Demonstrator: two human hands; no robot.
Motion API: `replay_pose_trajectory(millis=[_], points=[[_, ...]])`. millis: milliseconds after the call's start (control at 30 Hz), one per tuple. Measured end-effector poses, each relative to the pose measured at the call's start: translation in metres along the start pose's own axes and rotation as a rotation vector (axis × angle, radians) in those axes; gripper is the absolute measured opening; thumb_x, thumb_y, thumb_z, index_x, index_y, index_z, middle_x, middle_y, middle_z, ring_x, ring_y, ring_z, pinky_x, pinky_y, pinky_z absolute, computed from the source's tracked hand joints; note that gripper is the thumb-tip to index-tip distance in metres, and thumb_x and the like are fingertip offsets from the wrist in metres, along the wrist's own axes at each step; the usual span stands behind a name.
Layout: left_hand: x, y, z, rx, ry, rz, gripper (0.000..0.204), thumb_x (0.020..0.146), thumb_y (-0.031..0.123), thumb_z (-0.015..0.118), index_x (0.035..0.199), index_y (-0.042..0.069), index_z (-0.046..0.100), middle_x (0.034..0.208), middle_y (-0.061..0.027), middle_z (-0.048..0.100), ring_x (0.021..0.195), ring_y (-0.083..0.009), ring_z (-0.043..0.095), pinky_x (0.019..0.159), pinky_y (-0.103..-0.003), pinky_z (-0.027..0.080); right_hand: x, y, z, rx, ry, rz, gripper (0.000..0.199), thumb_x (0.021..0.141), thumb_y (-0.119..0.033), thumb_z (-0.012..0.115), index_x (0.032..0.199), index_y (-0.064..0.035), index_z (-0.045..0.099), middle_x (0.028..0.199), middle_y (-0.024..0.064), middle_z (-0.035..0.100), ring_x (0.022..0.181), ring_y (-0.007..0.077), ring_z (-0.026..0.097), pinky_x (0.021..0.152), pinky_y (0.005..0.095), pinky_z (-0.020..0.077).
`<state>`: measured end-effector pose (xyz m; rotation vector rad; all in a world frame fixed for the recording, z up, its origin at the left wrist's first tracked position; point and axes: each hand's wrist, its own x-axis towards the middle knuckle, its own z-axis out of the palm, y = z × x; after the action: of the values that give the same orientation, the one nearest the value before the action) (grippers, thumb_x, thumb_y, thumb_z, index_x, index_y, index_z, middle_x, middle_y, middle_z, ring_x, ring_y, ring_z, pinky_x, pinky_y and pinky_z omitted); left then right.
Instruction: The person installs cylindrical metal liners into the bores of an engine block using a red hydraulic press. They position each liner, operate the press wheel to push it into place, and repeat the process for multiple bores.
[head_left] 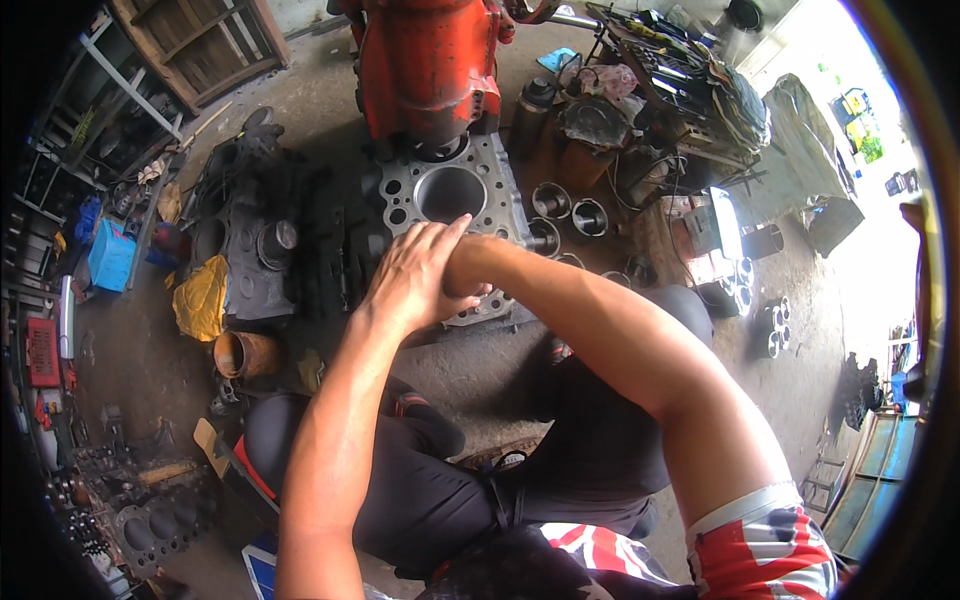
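Note:
A grey metal engine block (497,180) lies in front of me, with a wide round cylinder bore (450,193) in its top face. At the near side of that bore, my left hand (425,265) rests with its fingers stretched out, pressed close against my right hand. My right hand (468,264) points down over the block, its wrist bent. Its fingers are mostly hidden behind the left hand, so what they touch or hold does not show. Above the far end of the block stands a worn red machine head (430,70).
Shiny metal rings (589,217) sit right of the block. Another dark engine block (240,240) lies left, beside a yellow bag (202,300) and a rusty cylinder (246,355). A tool-laden bench (690,90) stands far right. My knees flank the near side.

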<state>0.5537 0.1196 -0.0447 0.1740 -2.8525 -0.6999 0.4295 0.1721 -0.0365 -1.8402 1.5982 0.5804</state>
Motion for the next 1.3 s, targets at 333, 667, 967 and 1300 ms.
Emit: replay_pose_trajectory(millis=[333, 667, 967, 1300], points=[[0.006, 0.023, -0.037, -0.187, 0.154, 0.028, 0.114, 0.059, 0.035, 0.099, 0.154, 0.008, 0.043, 0.137, -0.0195, 0.06, 0.125, -0.0359, 0.061, 0.109, -0.046, 0.049, -0.042, 0.001, -0.03, 0.034, 0.007, -0.032, 0.022, 0.078, -0.01, 0.072, 0.098, -0.0016, 0.078, 0.1, 0.017, 0.076, 0.094, 0.0272, 0.073, 0.085, 0.04, 0.0557], [-0.006, 0.051, -0.093, -0.42, 0.49, 0.084, 0.099, 0.07, 0.029, 0.094, 0.153, 0.006, 0.044, 0.132, -0.0137, 0.065, 0.111, -0.0226, 0.065, 0.096, -0.037, 0.05, -0.188, 0.039, -0.051, 0.27, 0.459, 0.329, 0.036, 0.078, -0.012, 0.06, 0.109, 0.0009, 0.073, 0.108, 0.0235, 0.073, 0.104, 0.0336, 0.071, 0.09, 0.0439, 0.0563], [0.009, 0.031, -0.113, -0.458, 0.703, -0.019, 0.068, 0.084, 0.006, 0.079, 0.145, -0.002, 0.049, 0.122, -0.0152, 0.065, 0.106, -0.0222, 0.064, 0.1, -0.036, 0.049, -0.128, 0.183, 0.019, 0.151, 0.395, 0.551, 0.031, 0.077, -0.011, 0.073, 0.107, -0.0028, 0.074, 0.105, 0.0207, 0.074, 0.105, 0.0363, 0.071, 0.088, 0.0453, 0.058], [0.033, 0.029, -0.084, -0.299, 0.427, -0.003, 0.077, 0.077, 0.028, 0.087, 0.137, -0.005, 0.052, 0.107, -0.0181, 0.068, 0.096, -0.027, 0.064, 0.088, -0.039, 0.052, 0.026, 0.301, 0.087, 0.099, 0.39, 0.5, 0.019, 0.088, -0.016, 0.066, 0.101, -0.0081, 0.077, 0.107, 0.0137, 0.077, 0.1, 0.0303, 0.075, 0.082, 0.0434, 0.0606]])
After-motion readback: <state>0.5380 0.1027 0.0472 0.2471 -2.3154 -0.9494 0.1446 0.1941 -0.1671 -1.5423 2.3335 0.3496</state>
